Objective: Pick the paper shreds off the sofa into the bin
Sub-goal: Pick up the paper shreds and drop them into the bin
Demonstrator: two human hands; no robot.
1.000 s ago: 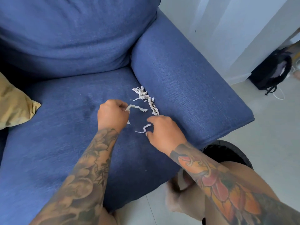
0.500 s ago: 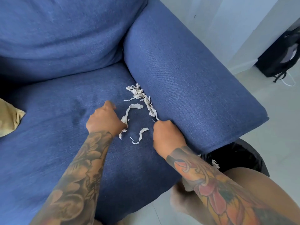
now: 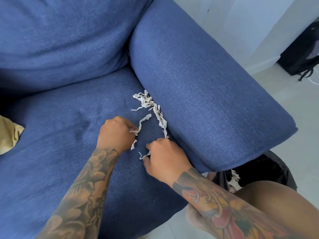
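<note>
- A tan cushion (image 3: 9, 135) lies at the far left edge of the sofa (image 3: 60, 152) seat, well apart from the work.
- The left hand (image 3: 115, 133) rests on the seat, fingers curled closed on the near end of a long shred (image 3: 143, 122) that trails up and to the right from it; a short scrap hangs below its fingers.
- The right hand (image 3: 165, 156) sits just right of the left, thumb and fingers pinched on a small shred (image 3: 144, 155) at its left side.
- The main clump of paper shreds (image 3: 151, 107) lies in the crease where seat meets armrest (image 3: 198, 87), its long axis running along that crease, away from both hands. Its near tail ends just above the right hand's knuckles, so the right hand looks nearer.
- The black bin (image 3: 262, 171) stands on the floor below the armrest's front, right of the right hand, with shreds already at its rim.
</note>
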